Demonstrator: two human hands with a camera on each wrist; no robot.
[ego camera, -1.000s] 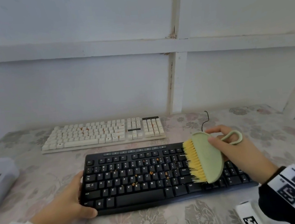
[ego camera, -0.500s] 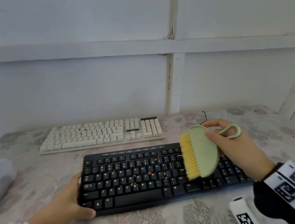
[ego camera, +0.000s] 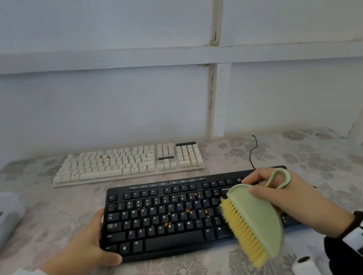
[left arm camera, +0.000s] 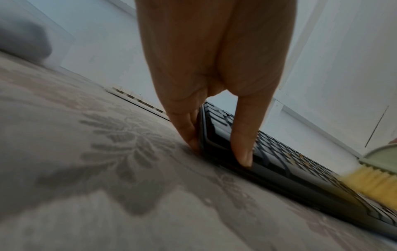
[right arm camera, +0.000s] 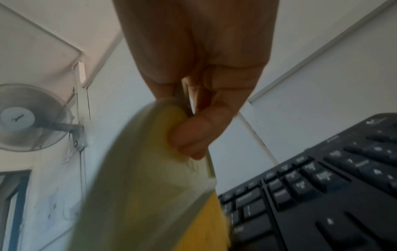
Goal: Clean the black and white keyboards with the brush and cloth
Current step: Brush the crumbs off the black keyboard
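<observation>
Keyboards lie one behind the other on our flowered table (ego camera: 316, 166): the white keyboard (ego camera: 126, 163) at the back, orange crumbs among its keys, the black keyboard (ego camera: 174, 216) just in front of us. Our left hand (ego camera: 84, 247) clamps the black one's left end, thumb on its front edge, fingers against its side. Our right hand (ego camera: 293, 201) grips the green brush (ego camera: 255, 222) by its loop handle. Half a second ago the brush stood higher over the right keys; now it has swung down and tilted, its yellow bristles (ego camera: 239, 228) reaching past the front edge. We judge one sweep is ending, yet orange crumbs (ego camera: 188, 210) remain mid-board, so brushing goes on. No cloth is in view.
</observation>
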